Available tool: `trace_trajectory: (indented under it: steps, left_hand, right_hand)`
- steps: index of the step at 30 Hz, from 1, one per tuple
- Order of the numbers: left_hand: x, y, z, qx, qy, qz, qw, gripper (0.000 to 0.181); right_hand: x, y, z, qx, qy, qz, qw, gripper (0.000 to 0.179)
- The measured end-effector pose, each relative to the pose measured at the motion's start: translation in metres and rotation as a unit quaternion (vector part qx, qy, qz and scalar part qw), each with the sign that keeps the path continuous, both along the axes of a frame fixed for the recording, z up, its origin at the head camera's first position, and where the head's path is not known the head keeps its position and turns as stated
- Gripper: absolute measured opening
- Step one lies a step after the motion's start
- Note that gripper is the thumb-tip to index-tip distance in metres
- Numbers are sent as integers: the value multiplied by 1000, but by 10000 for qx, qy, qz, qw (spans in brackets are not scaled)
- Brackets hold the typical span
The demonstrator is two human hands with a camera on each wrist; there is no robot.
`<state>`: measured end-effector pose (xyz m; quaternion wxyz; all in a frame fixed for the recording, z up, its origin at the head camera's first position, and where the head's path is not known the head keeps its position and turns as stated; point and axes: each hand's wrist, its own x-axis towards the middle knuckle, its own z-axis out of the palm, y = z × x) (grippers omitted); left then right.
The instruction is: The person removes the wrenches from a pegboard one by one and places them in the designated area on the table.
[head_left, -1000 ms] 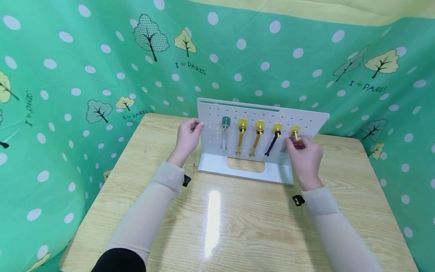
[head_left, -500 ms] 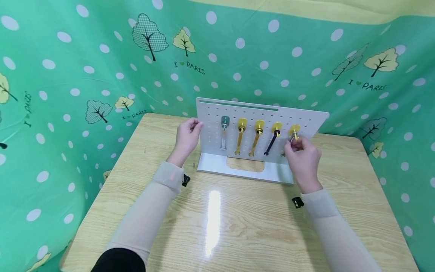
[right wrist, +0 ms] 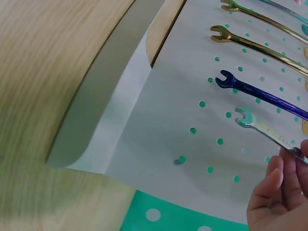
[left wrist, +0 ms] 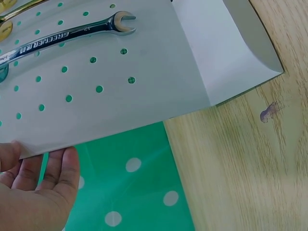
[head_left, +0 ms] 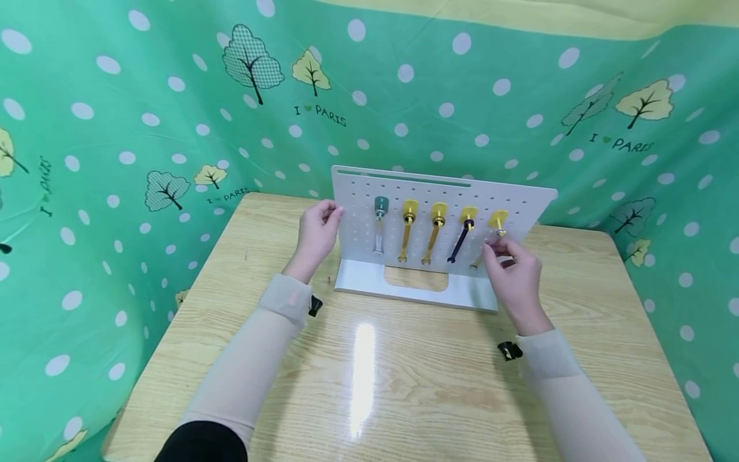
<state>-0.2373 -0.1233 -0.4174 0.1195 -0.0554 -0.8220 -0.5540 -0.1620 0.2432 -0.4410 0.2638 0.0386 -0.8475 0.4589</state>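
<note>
A white pegboard stand (head_left: 358, 240) stands upright on the table. My left hand (head_left: 316, 234) holds its left edge, thumb in front and fingers behind, as the left wrist view shows. My right hand (head_left: 515, 279) pinches a silver combination wrench (right wrist: 265, 131) by the shank near its ring end. The wrench's ring sits at the outer end of the rightmost yellow hook (head_left: 497, 218), and its open jaw points down-left along the board. Beside it hangs a dark blue wrench (head_left: 460, 244). Two gold wrenches (head_left: 406, 242) and another silver wrench (left wrist: 72, 36) hang farther left.
The wooden table (head_left: 427, 385) spreads out in front of the board's base. A green dotted curtain (head_left: 404, 96) surrounds the table's back and sides. The base has a cut-out (head_left: 417, 278) in its middle.
My right hand has shifted slightly down and left, and the silver wrench's ring has slid toward the hook's outer end. The left hand keeps its hold on the board.
</note>
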Motion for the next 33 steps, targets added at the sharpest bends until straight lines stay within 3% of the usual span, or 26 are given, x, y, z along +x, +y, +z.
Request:
trace_trajectory:
  steps: [15, 21, 28, 33]
  left_hand:
    - [-1, -1, 0, -9, -32, 4, 10000, 18]
    - [-1, -1, 0, -4, -9, -18, 10000, 18]
    - [-1, -1, -1, -26, 23, -24, 10000, 18]
    - [0, 0, 0, -11, 2, -12, 10000, 18]
  right_hand:
    - [18, 2, 6, -754, -704, 226, 9944, 20]
    - [23, 5, 9, -869, -689, 372, 9931, 20]
    - [33, 1, 27, -1291, -833, 616, 9862, 17]
    - [32, 8, 22, -1425, -1063, 594, 9823, 22]
